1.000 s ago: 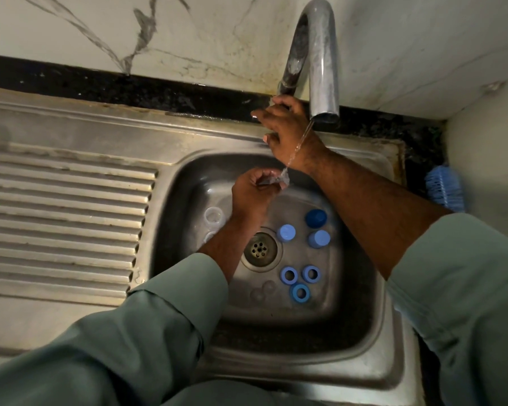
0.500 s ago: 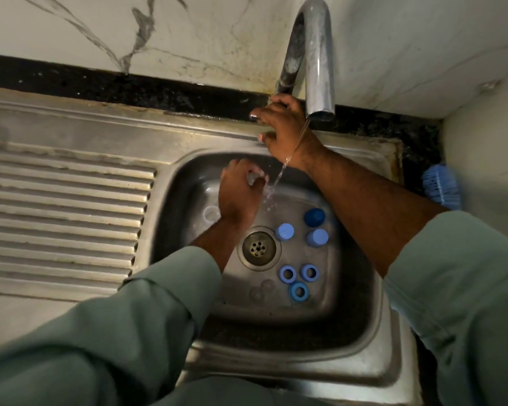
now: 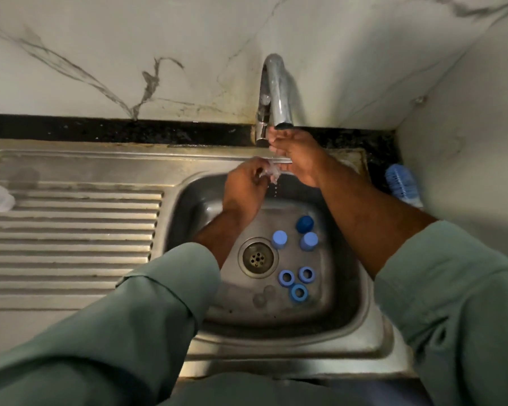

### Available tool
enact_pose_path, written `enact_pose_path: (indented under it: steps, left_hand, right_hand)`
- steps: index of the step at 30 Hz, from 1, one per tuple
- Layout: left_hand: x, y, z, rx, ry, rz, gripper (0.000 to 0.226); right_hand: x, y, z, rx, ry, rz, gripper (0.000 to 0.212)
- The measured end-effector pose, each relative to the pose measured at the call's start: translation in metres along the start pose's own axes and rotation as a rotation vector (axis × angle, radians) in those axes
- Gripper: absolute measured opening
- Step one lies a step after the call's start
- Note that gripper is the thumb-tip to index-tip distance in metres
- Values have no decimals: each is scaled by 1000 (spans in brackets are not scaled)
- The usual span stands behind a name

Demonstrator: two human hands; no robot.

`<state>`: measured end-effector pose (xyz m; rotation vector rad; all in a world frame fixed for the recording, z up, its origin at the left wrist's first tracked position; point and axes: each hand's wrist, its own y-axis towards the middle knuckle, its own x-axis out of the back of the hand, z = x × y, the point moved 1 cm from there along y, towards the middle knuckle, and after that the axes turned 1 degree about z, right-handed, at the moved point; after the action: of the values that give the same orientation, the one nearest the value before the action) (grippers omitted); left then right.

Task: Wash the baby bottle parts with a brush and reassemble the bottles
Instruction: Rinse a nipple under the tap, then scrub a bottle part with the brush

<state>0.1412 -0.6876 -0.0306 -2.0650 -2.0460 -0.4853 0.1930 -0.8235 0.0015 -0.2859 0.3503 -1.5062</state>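
Two hands at the tap [image 3: 277, 92]: left hand [image 3: 244, 186] grip pinching a clear part [image 3: 272, 172], right hand [image 3: 294, 153] grip unclear.

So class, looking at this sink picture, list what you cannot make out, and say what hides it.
Head view only:
- Clear part held by the left hand: blurred, which piece unclear.
- Right hand grip at the tap: fingers partly hidden behind the spout.
- Clear pieces in the sink: faint.
- Brush: handle out of sight.
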Motion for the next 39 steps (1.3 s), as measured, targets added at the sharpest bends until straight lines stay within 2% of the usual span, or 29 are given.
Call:
enact_pose_path:
  steps: [2,3,4,5,6,7,8,9,10,12,16,19,21,23,27,29,33,36,39]
  left_hand:
    - [4,-3,-27,-60,-128,-149,29]
    - [4,-8,-34,-90,-106,-133,25]
    - [2,-12,-37,-120,58,13,18]
    - [-5,-19,-32,-107,366,269,13]
    - [-11,-29,-23,-58,653,520,15]
    - [-14,-39,-10,-3,831,650,20]
    - [-17,-48,-4,47,885,673,23]
    - [-22,-56,-4,60,858,644,22]
    - [-29,-63,-10,67,796,628,18]
    - [-47,-79,-28,7,665,626,8]
    - [-84,-120,-54,26,210,610,14]
    - [-102,-144,-60,267,-167,577,27]
    - [-107,-152,-59,400,-265,549,31]
    - [-101,-155,-57,501,-306,516,31]
    - [-72,-140,-48,697,-577,344,25]
    - [-49,-128,-46,725,-671,276,24]
    - [13,-100,-34,721,-836,66,14]
    - [59,-82,-18,709,-857,-68,28]
    - [91,-74,-9,711,-882,-123,38]
  right_hand:
    - [13,-21,-5,57,-19,-176,9]
    - [21,-36,-12,114,-97,-273,10]
    - [30,-51,-20,172,-195,-343,14]
    - [40,-69,-30,196,-303,-366,18]
    - [50,-86,-43,184,-443,-322,19]
    - [58,-104,-56,126,-633,-245,16]
    - [71,-122,-70,71,-802,-199,12]
    - [84,-139,-83,59,-912,-231,15]
    - [97,-158,-94,51,-916,-331,19]
    - [116,-193,-111,32,-814,-548,23]
    - [147,-242,-139,-38,-839,-818,27]
    - [155,-259,-156,-184,-967,-831,25]
    - [156,-261,-163,-230,-984,-825,24]
    - [154,-259,-166,-210,-962,-841,20]
    - [140,-253,-154,-72,-776,-932,16]
    - [123,-253,-143,37,-723,-881,15]
    - [82,-261,-128,268,-705,-668,11]
    - [63,-260,-124,383,-764,-503,13]
    - [51,-254,-120,491,-914,-433,23]
